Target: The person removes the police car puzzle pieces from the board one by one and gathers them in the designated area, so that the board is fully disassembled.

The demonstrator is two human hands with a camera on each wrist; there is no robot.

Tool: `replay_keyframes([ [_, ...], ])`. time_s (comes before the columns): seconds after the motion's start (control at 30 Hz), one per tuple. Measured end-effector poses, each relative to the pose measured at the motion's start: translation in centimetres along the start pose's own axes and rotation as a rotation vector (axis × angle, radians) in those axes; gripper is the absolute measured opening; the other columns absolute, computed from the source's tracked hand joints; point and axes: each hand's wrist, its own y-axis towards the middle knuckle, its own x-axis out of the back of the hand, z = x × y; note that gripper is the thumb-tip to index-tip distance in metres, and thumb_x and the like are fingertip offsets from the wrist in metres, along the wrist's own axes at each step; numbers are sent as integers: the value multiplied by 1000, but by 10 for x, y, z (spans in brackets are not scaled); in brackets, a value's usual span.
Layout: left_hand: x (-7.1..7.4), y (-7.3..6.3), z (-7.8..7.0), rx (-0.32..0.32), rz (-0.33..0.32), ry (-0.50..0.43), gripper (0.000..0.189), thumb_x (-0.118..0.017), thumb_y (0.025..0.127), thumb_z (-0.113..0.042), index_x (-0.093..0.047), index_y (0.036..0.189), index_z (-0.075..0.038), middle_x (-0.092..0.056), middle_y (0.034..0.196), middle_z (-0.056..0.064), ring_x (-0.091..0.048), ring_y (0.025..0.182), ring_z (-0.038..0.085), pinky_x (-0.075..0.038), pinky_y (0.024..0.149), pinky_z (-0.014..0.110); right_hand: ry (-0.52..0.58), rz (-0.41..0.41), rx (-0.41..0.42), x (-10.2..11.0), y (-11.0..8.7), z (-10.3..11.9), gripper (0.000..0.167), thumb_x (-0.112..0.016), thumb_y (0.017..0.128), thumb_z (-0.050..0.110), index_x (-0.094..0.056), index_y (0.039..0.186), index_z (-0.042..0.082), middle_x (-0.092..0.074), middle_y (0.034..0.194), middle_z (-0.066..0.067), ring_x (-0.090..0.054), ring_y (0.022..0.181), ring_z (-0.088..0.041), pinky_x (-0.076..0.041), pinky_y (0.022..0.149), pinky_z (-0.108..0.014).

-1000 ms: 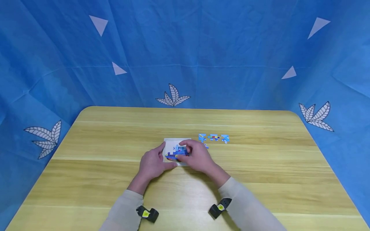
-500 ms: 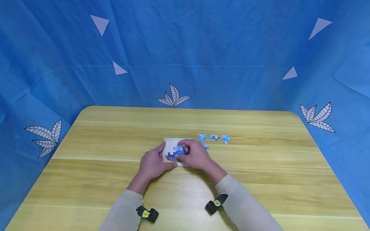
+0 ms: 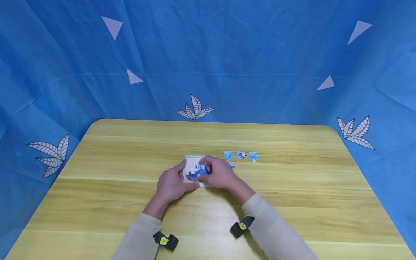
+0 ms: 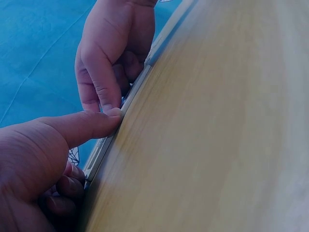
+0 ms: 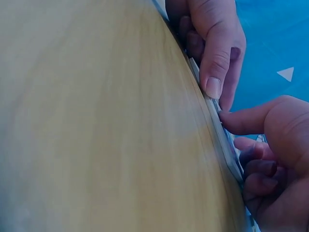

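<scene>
A white puzzle tray (image 3: 189, 161) lies flat on the table, with blue puzzle pieces (image 3: 195, 174) fitted in its lower part. My left hand (image 3: 170, 183) grips the tray's left side, its thumb along the near edge and a fingertip at the far left corner. Over the tray's right half, my right hand (image 3: 220, 172) pinches a puzzle piece between thumb and index finger, low against the tray; most of that piece is hidden by the fingers. In the right wrist view the right thumb (image 5: 241, 121) presses close by the tray's near edge (image 5: 219, 137).
Right of the tray lie several loose puzzle pieces (image 3: 241, 155) in a row, with another loose piece (image 3: 231, 164) just below them, beside the right hand. The wooden table (image 3: 130, 151) ends at a blue curtain (image 3: 208, 54).
My right hand has slid slightly left over the tray, its forearm shifting left with it. The left hand and the loose pieces stay put.
</scene>
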Motion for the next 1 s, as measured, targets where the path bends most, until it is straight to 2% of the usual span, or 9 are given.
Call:
replay_keyframes([
  [0.57,2,0,-2,16,2,-9,103,-93,67,-43,-45,150,-6,-39,61,1,-35,55,18,-23,51,30,42,-46,-55,-1,-3,2,44,-87,80,18,-61,115,17,-50,77,-3,-47,68,-19,-37,64,-33],
  [1.0,2,-1,-1,3,-3,-1,102,-92,68,-44,-45,150,-5,-40,59,0,-34,52,17,-23,50,30,93,-83,-44,-4,-5,-1,45,-88,78,17,-62,115,16,-49,77,-2,-44,67,-17,-38,67,-34],
])
